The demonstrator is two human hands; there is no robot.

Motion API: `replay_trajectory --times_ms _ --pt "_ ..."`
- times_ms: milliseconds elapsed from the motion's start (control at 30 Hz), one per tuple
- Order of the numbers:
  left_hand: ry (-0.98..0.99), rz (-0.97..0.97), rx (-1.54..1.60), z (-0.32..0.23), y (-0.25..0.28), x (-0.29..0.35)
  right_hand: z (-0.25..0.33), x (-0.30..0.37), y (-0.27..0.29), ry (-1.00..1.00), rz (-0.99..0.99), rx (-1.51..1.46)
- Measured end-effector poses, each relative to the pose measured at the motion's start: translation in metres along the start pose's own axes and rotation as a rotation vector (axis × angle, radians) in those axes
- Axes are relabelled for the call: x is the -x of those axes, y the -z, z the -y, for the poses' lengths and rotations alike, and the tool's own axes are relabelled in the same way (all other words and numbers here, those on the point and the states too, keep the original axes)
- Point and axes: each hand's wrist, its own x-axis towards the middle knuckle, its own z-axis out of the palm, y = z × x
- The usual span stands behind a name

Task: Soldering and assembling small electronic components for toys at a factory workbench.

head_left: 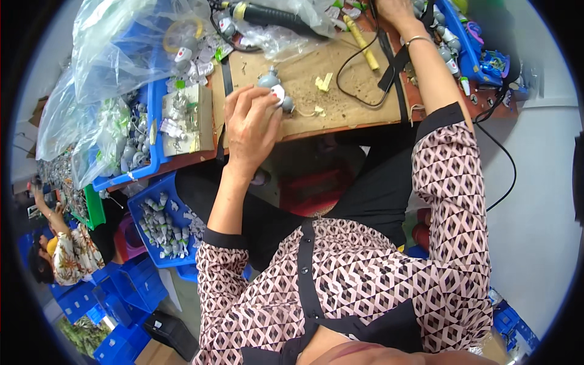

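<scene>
My left hand point(250, 129) is closed with its fingertips on a small grey and white toy figure point(278, 93) with a red spot. The figure lies low over the cardboard sheet point(316, 118) on the table. Its rounded grey parts stick out past my fingers on both sides. My right hand point(392, 12) reaches to the far edge of the picture, beside the table's far right side. Its fingers are cut off there, so whether it holds anything cannot be seen.
A yellow stick point(361, 42), a black cylindrical tool point(277, 18) and a looped black cable point(340, 76) lie on the table. Blue bins point(157, 121) of grey parts stand left, partly under clear plastic point(121, 48); another blue bin point(471, 55) stands right. A co-worker point(70, 249) sits far left.
</scene>
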Motion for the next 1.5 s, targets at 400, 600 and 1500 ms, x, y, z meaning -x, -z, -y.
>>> replay_trajectory --times_ms 400,600,1500 --pt "-0.046 0.114 -0.031 0.016 -0.003 -0.008 0.17 0.078 0.136 0.021 -0.112 -0.628" --pt "-0.013 0.019 -0.027 0.012 -0.011 -0.004 0.216 0.137 0.136 -0.083 0.107 -0.673" --pt "-0.083 0.122 -0.12 -0.013 -0.032 0.005 0.201 0.118 0.117 0.338 0.209 -0.498"
